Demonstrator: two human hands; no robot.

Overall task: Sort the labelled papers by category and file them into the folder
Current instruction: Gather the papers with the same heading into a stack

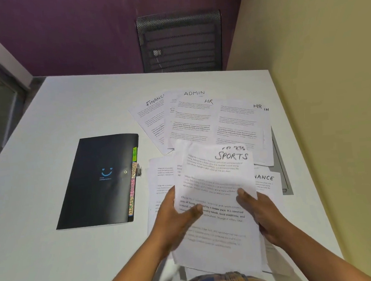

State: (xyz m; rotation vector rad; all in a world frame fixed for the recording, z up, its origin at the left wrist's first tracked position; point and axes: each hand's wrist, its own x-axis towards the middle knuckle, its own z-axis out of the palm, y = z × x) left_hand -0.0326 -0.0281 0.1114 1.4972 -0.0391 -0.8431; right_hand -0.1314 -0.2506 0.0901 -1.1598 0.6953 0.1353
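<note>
Sorting seems barely begun: left hand (pixel 176 214) and right hand (pixel 259 214) pinch the sports sheets (pixel 217 179) at lower centre, loose papers (pixel 192 120) lie above, and the folder (pixel 100 180) at left is closed.

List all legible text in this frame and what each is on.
"SPORTS": held sheet
"FINANC", cut off: far-left sheet
"ADMIN": rear sheet
"HR": middle sheet
"HR": right sheet
"IN", partial: sheet under it
"NANCE", partial: near-right sheet
"HR": green folder tab
"ADMIN": tab below
"SPORTS": lowest tab
Pink tab, folder logo text, most body print: too small or blurred.
</note>
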